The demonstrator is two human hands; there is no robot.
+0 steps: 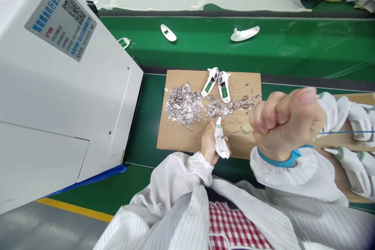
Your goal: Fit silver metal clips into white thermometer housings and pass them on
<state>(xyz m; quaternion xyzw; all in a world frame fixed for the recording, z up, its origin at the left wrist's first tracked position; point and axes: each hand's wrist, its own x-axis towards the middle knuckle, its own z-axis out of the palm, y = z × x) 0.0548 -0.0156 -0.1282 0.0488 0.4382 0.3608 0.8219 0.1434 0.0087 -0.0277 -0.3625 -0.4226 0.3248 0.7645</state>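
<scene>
Okay so the left hand [208,144] is gripping a white plastic device shell [221,142], and the right hand [285,123] is fisted round a wood-handled steel pick [234,132], tip right at the shell. Brown cardboard sheet [181,140] underneath, silver metal clip heap [183,105] at eleven o'clock.

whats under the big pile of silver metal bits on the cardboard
The pile of small silver metal pieces lies on a brown cardboard sheet. Bare cardboard shows around it and a few stray pieces lie nearby, but the patch directly beneath the pile is covered, so it cannot be seen.
</scene>
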